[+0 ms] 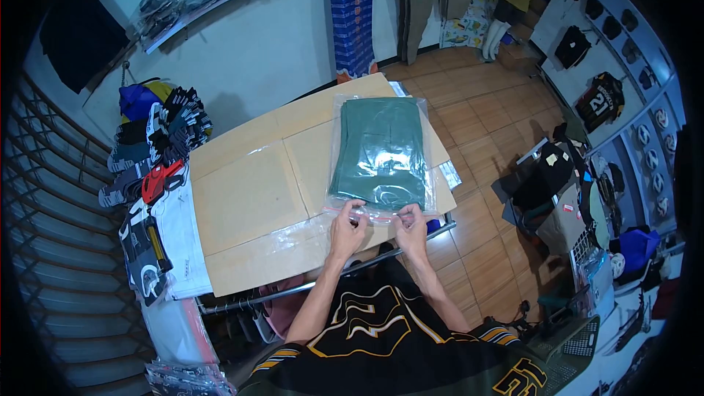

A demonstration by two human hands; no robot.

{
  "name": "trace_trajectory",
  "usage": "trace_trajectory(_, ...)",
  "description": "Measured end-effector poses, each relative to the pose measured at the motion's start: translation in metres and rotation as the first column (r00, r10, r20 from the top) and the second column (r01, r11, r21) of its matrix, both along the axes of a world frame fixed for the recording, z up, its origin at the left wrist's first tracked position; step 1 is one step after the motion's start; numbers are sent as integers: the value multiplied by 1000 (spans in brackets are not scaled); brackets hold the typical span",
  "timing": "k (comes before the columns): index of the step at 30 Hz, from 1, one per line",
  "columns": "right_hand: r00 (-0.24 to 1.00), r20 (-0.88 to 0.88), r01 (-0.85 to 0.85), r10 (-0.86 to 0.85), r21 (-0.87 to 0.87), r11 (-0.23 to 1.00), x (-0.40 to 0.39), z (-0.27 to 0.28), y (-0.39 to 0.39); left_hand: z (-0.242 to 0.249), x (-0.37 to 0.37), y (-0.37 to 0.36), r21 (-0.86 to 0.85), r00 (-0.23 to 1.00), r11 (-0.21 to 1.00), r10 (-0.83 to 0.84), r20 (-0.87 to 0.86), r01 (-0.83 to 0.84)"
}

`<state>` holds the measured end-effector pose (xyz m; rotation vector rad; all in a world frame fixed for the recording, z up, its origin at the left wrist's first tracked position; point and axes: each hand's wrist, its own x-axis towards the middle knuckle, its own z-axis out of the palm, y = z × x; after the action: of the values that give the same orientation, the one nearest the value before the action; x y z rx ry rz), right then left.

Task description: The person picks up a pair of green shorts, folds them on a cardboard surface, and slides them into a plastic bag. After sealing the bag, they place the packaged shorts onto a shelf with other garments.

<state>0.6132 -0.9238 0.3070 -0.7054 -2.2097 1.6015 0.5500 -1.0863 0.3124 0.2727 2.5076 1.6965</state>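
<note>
A folded green garment (378, 147) lies flat inside a clear plastic bag (430, 158) on a sheet of cardboard (249, 183). The bag's near edge, marked by a thin red strip, faces my body. My left hand (347, 229) pinches that edge near its left part. At the right part of the same edge, my right hand (409, 230) has its fingers closed on the plastic. Both hands are a short way apart, below the garment's near end.
Socks (187, 117) are heaped left of the cardboard, by a red-and-black tool (161, 180). A metal rail (257, 299) runs under the near edge. Packaged clothes (187, 381) lie lower left. At the right stand a loaded table (546, 183) and a green basket (568, 352).
</note>
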Motion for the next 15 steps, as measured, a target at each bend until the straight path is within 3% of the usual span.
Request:
trace_trajectory(13, 1000, -24, 12, -12, -5, 1000, -4, -18, -4, 3, 2, 3, -4, 1000, 1000, -25, -15, 25)
trace_trajectory(15, 997, -70, 18, -26, -122, 992, -5, -27, -2, 1, 2, 3, 70, 999, 998, -13, 37, 11)
